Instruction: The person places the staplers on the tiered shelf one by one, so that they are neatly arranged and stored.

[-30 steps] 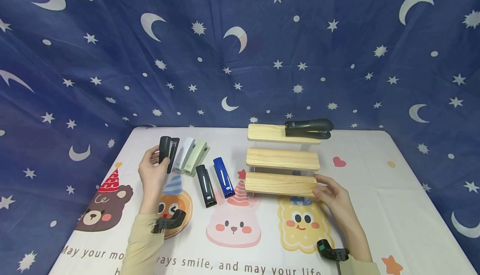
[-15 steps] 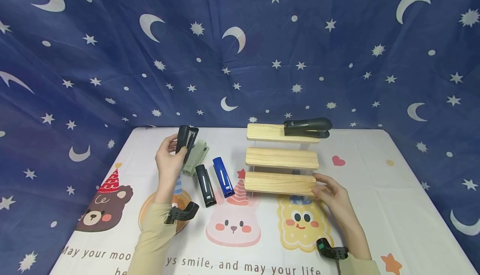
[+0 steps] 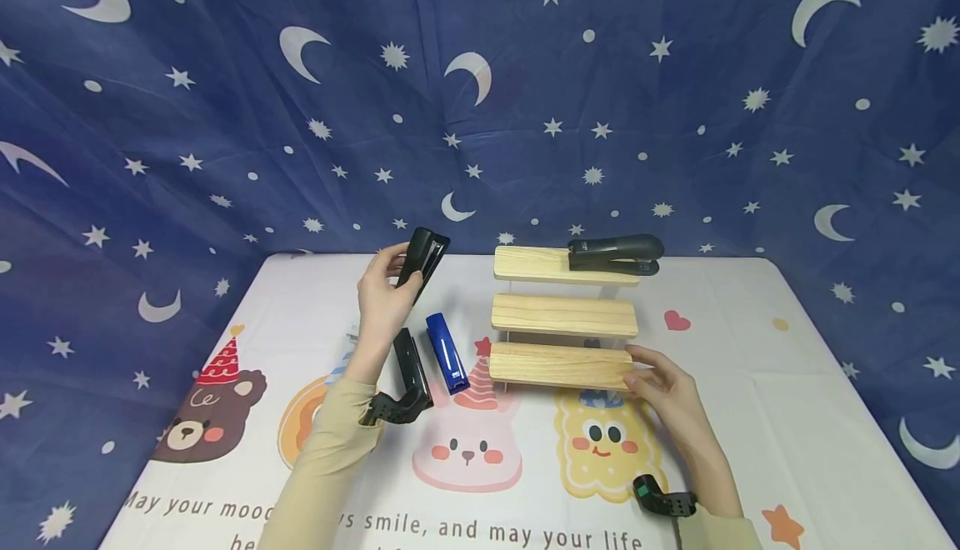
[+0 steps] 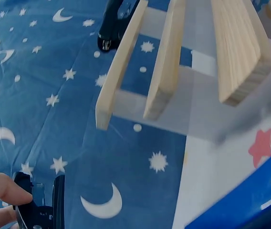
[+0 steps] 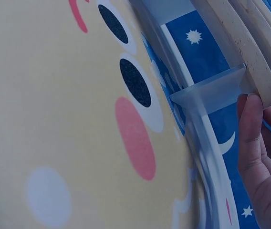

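Observation:
My left hand (image 3: 386,293) grips a black stapler (image 3: 423,260), raised above the back of the table and tilted. In the left wrist view the fingers pinch that stapler (image 4: 26,205) at the lower left. A three-tier wooden rack (image 3: 564,317) with clear side supports stands right of centre. My right hand (image 3: 667,383) holds the right end of its lowest shelf between thumb and fingers; the right wrist view shows this grip on the shelf end (image 5: 264,81). Another large black stapler (image 3: 615,255) lies on the right half of the top shelf.
On the table left of the rack lie a blue stapler (image 3: 447,353) and a smaller black stapler (image 3: 411,367), partly covered by my left wrist. The light staplers behind my left hand are mostly hidden. A starry blue curtain (image 3: 480,167) hangs behind the printed tablecloth (image 3: 750,417).
My left hand has carried the black stapler to the right and upward, from beside the light staplers toward the rack. My right hand stays on the lowest shelf.

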The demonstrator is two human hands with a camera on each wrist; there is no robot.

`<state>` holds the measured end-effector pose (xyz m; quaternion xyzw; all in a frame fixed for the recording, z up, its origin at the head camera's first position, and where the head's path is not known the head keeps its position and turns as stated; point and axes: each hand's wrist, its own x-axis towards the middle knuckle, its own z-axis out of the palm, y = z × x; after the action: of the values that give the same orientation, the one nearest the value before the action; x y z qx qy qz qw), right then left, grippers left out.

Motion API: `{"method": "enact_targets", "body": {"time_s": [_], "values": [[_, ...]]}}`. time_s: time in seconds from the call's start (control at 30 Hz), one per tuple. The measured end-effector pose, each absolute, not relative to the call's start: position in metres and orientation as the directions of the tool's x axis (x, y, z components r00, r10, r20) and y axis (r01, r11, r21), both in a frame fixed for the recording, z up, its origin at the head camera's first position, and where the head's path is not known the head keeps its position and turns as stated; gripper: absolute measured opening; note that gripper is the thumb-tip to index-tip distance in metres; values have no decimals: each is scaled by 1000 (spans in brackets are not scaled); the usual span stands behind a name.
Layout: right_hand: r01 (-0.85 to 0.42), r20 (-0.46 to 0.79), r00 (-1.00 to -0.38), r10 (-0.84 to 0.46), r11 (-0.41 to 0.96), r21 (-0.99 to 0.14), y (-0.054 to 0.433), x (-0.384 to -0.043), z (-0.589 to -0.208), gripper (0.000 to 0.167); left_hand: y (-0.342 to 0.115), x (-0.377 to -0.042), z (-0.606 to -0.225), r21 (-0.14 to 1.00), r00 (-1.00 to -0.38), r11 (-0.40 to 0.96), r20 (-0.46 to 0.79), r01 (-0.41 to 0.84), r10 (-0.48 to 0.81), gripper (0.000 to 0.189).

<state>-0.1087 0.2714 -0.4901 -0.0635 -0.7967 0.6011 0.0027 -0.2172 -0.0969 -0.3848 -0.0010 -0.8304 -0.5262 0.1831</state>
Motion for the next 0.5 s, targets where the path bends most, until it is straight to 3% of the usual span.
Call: {"method": "enact_targets", "body": {"time_s": [0.5], "values": [[94,-66,-992,108,273,-957,271,-109,-490,49,-70,-237,-368,800,-931,511,365,314,-1,37]]}}
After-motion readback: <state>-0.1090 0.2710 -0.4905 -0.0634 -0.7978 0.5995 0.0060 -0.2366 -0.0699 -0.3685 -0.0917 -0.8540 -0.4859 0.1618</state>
